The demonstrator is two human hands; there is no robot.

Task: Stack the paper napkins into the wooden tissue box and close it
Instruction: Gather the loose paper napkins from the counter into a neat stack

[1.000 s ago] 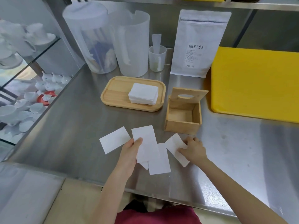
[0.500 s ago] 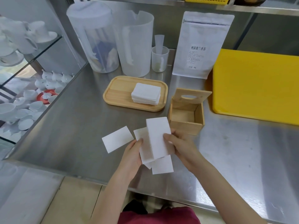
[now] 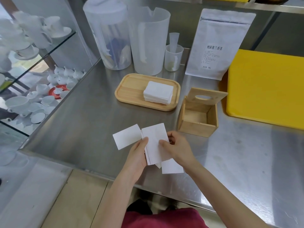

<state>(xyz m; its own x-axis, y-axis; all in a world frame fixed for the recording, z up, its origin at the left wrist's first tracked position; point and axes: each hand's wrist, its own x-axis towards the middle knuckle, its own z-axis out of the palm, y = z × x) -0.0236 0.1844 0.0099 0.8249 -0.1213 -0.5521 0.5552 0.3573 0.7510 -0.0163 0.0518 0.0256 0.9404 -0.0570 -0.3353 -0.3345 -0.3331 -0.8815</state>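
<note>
My left hand (image 3: 137, 154) and my right hand (image 3: 178, 148) hold a small stack of white paper napkins (image 3: 155, 142) between them, just above the steel counter. One loose napkin (image 3: 126, 136) lies left of the stack, another (image 3: 171, 167) lies under my right wrist. The wooden tissue box (image 3: 196, 127) stands open and empty to the right, its slotted lid (image 3: 206, 97) tilted up at the back. A thicker pile of napkins (image 3: 158, 92) rests on the wooden tray (image 3: 130, 89) behind.
Two clear plastic pitchers (image 3: 150, 41), a small measuring cup (image 3: 173, 57) and a white tea pouch (image 3: 217, 45) line the back. A yellow board (image 3: 266, 88) lies at the right. Glass shelves of white cups (image 3: 32, 102) stand left of the counter edge.
My right hand picked up a napkin from the counter and laid it onto the one under my left hand. Both hands now hold the napkins as one aligned stack.
</note>
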